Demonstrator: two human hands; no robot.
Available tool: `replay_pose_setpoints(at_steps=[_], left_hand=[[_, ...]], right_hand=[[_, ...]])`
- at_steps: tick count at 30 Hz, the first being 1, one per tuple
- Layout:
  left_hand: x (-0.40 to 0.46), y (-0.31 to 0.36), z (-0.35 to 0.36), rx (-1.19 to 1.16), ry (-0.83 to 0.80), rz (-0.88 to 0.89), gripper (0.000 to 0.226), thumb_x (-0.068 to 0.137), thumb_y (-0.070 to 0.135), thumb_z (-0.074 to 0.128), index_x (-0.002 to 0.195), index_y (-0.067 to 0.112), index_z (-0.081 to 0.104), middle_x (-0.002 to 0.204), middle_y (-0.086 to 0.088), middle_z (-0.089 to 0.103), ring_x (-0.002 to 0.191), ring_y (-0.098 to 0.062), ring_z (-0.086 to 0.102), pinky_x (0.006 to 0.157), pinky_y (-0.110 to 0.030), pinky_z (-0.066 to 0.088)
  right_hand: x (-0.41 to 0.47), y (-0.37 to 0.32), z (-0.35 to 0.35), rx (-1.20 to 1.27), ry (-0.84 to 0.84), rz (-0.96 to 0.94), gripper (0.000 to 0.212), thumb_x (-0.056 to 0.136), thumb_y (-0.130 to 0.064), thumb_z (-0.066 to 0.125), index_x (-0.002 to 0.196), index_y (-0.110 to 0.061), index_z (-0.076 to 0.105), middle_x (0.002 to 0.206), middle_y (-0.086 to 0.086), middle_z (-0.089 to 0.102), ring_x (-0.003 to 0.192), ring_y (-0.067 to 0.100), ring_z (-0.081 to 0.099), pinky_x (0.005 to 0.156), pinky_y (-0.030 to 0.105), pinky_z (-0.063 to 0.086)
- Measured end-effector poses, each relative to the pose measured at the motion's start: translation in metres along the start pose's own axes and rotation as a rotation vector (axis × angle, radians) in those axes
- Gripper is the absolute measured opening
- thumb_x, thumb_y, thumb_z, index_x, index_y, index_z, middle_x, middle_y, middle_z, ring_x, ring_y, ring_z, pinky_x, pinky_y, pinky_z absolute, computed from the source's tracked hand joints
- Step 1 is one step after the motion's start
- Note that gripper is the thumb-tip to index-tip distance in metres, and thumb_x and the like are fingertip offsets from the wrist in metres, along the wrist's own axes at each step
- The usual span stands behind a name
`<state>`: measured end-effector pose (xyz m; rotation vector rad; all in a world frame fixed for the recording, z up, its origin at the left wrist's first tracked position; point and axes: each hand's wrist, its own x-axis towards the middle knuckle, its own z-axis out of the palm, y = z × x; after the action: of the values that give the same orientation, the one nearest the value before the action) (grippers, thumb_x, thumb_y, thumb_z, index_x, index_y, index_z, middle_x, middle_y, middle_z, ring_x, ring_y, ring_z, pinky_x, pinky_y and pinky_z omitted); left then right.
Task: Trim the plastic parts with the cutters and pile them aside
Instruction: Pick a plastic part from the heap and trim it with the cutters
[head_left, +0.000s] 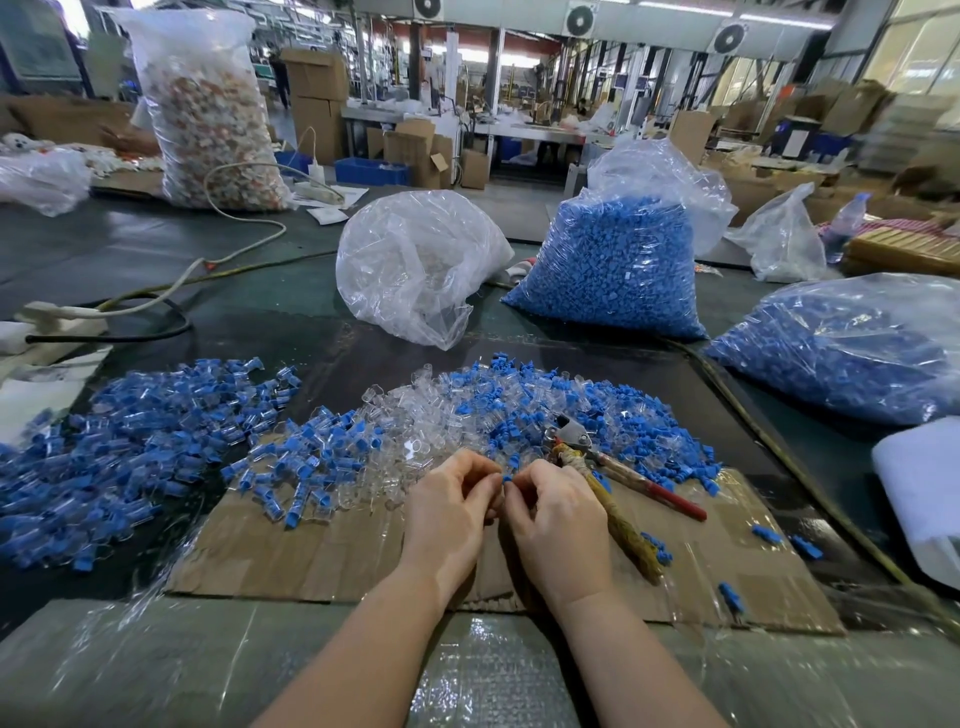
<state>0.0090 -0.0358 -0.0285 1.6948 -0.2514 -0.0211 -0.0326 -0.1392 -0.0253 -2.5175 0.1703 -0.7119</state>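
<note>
Your left hand (451, 501) and right hand (555, 512) pinch 1 small blue part (507, 478) between curled fingertips. The cutters (597, 467) lie beside your right hand. A large pile (119, 441) sits left; many parts (519, 410) look untrimmed ahead.

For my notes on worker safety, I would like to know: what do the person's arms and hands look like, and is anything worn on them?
Both forearms are bare up to the lower edge of the picture; no sleeves show. The left hand and the right hand are bare too: no gloves, no rings, no watch or wristband visible. The fingernails are short, as far as they show.
</note>
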Motion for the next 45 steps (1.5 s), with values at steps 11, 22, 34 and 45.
replay_pose_setpoints(at_steps=[11, 22, 34, 45], left_hand=[[0.0, 0.006, -0.001, -0.051, 0.053, -0.003, 0.026, 0.09, 0.0, 0.054, 0.078, 0.022, 0.062, 0.066, 0.003, 0.063, 0.052, 0.004, 0.057, 0.05, -0.009, 0.044], [0.0, 0.005, -0.001, -0.045, 0.047, -0.018, 0.025, 0.089, 0.001, 0.057, 0.076, 0.021, 0.062, 0.064, 0.003, 0.063, 0.052, 0.001, 0.057, 0.052, -0.014, 0.047], [0.004, 0.002, -0.001, 0.052, 0.048, -0.007, 0.016, 0.084, 0.006, 0.065, 0.079, 0.021, 0.063, 0.071, 0.0, 0.066, 0.066, -0.011, 0.062, 0.061, -0.019, 0.049], [0.004, 0.007, -0.002, -0.066, 0.022, -0.084, 0.013, 0.087, 0.0, 0.059, 0.083, 0.012, 0.062, 0.067, -0.006, 0.064, 0.058, -0.01, 0.059, 0.054, -0.018, 0.049]], right_hand=[[-0.001, -0.004, -0.005, 0.126, 0.081, -0.107, 0.016, 0.079, -0.011, 0.072, 0.094, -0.014, 0.067, 0.087, -0.003, 0.065, 0.084, 0.014, 0.057, 0.078, 0.024, 0.045], [0.001, -0.004, -0.006, 0.119, 0.038, -0.142, 0.015, 0.082, -0.012, 0.07, 0.096, -0.016, 0.071, 0.088, -0.004, 0.065, 0.087, 0.013, 0.055, 0.078, 0.016, 0.037], [0.005, -0.005, -0.016, 0.036, 0.047, -0.112, 0.032, 0.08, -0.012, 0.069, 0.112, -0.012, 0.064, 0.104, 0.0, 0.062, 0.101, 0.017, 0.054, 0.093, 0.035, 0.044], [0.027, 0.024, -0.054, -0.507, -0.353, 0.483, 0.05, 0.087, -0.042, 0.048, 0.129, -0.016, 0.04, 0.135, 0.01, 0.041, 0.126, 0.03, 0.037, 0.111, 0.044, 0.023]])
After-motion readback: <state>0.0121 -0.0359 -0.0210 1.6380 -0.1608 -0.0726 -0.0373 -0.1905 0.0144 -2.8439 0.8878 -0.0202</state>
